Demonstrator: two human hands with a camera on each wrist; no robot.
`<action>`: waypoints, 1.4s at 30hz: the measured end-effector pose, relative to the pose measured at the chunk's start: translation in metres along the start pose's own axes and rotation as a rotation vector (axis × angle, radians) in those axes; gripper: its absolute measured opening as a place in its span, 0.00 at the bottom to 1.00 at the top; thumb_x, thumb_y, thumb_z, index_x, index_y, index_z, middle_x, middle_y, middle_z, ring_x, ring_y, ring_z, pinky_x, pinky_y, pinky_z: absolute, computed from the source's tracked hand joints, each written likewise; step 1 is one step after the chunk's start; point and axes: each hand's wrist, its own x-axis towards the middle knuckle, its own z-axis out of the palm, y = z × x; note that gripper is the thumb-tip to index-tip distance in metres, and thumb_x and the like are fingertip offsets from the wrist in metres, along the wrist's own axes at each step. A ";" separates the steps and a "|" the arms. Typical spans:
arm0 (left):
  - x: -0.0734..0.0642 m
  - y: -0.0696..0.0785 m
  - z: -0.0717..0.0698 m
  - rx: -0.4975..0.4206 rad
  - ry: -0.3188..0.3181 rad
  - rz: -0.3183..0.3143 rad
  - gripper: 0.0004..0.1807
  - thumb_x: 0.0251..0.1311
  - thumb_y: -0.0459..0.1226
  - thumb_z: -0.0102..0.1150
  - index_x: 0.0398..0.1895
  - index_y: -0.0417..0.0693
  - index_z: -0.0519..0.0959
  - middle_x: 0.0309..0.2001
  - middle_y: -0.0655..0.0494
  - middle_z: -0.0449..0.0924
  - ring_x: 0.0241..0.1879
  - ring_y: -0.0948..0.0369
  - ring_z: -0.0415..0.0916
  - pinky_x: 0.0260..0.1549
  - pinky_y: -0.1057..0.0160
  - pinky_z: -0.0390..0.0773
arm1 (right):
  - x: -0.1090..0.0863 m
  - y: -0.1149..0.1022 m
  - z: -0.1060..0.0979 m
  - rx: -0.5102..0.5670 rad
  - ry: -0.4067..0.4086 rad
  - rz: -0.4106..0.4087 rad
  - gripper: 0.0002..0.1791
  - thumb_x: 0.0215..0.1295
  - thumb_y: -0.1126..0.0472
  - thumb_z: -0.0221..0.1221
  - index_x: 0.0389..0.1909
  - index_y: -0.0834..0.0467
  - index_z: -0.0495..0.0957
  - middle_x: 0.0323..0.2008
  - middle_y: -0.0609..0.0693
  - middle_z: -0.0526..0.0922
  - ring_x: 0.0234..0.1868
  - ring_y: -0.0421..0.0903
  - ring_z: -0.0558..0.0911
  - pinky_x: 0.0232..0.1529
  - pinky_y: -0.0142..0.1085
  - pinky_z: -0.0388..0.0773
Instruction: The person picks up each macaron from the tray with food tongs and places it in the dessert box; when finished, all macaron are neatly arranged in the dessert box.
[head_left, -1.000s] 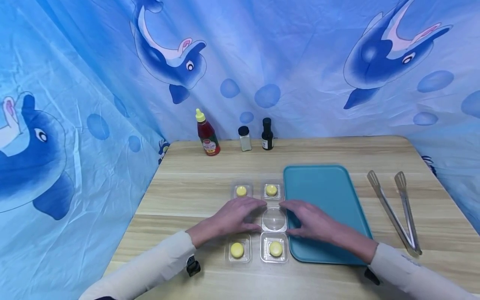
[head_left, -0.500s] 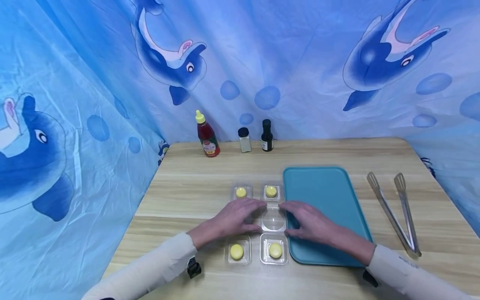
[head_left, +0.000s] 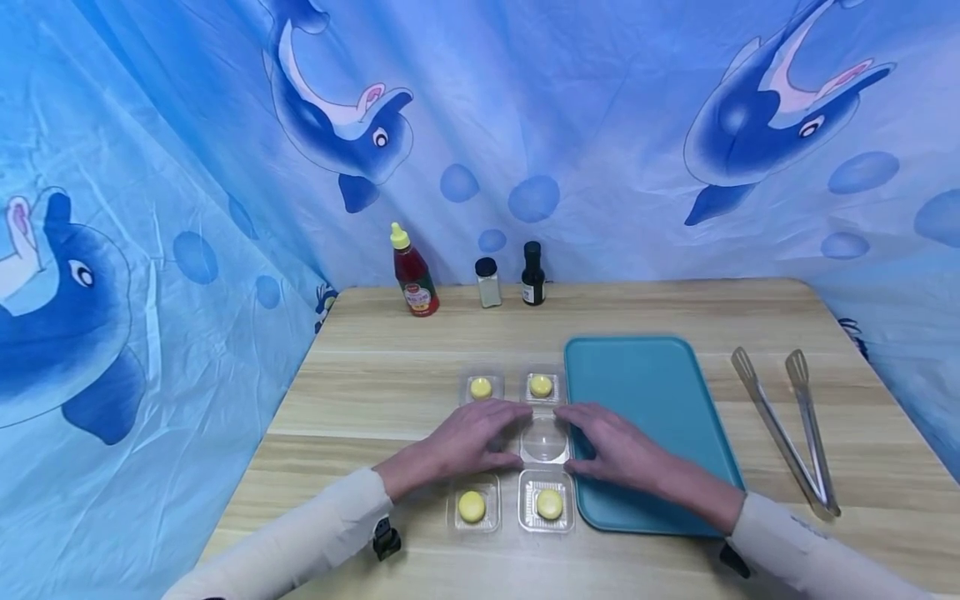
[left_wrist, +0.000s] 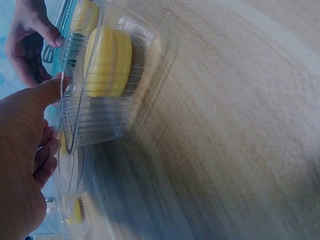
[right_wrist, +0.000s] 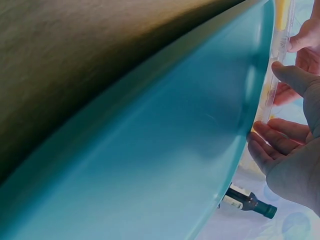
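Note:
A clear square plastic box (head_left: 544, 440) with a round raised top lies between my hands; its contents cannot be made out. My left hand (head_left: 480, 435) holds its left corners between thumb and fingers. Opposite, my right hand (head_left: 618, 446) holds the right corners the same way, above the tray's left edge. Nearer me, yellow macarons sit in two clear boxes: a left macaron (head_left: 472, 507) and a right macaron (head_left: 550, 504). Beyond my hands are a far-left macaron (head_left: 481, 387) and a far-right macaron (head_left: 541, 386), also boxed. The left wrist view shows a near macaron (left_wrist: 107, 62) behind ribbed plastic.
A blue-green tray (head_left: 637, 375) lies right of the boxes, with metal tongs (head_left: 780, 433) spread beyond it. Along the back edge of the wooden table (head_left: 360, 358) stand a red sauce bottle (head_left: 416, 279), a black-capped jar (head_left: 488, 283) and a dark bottle (head_left: 533, 275).
Both hands stay at the same box, with hardly any movement. The whole head view has shifted slightly downward in the frame.

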 end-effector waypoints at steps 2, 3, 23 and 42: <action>0.001 0.000 0.000 -0.006 -0.005 -0.007 0.47 0.62 0.61 0.71 0.80 0.55 0.67 0.76 0.57 0.71 0.74 0.58 0.68 0.73 0.50 0.70 | 0.000 0.001 0.000 0.004 0.003 0.004 0.45 0.54 0.54 0.81 0.71 0.66 0.74 0.66 0.63 0.80 0.68 0.62 0.78 0.68 0.59 0.76; 0.001 0.001 -0.001 -0.008 -0.006 -0.009 0.47 0.62 0.61 0.71 0.80 0.55 0.66 0.76 0.57 0.71 0.74 0.58 0.68 0.74 0.50 0.69 | 0.000 0.001 0.000 0.006 0.004 0.006 0.45 0.55 0.54 0.81 0.71 0.66 0.74 0.66 0.63 0.79 0.68 0.62 0.78 0.68 0.59 0.76; -0.001 0.001 -0.016 -0.018 0.137 0.081 0.43 0.61 0.57 0.74 0.77 0.54 0.70 0.72 0.59 0.75 0.71 0.57 0.72 0.68 0.49 0.75 | 0.006 -0.001 -0.016 0.533 0.049 0.130 0.37 0.62 0.66 0.75 0.71 0.70 0.72 0.50 0.60 0.88 0.46 0.49 0.89 0.48 0.43 0.89; 0.004 0.008 -0.018 -0.159 0.342 0.253 0.48 0.60 0.46 0.79 0.80 0.49 0.65 0.75 0.52 0.68 0.65 0.57 0.77 0.65 0.62 0.78 | 0.012 -0.016 -0.029 1.051 0.181 0.433 0.12 0.71 0.72 0.64 0.50 0.76 0.79 0.42 0.71 0.81 0.35 0.52 0.86 0.40 0.44 0.91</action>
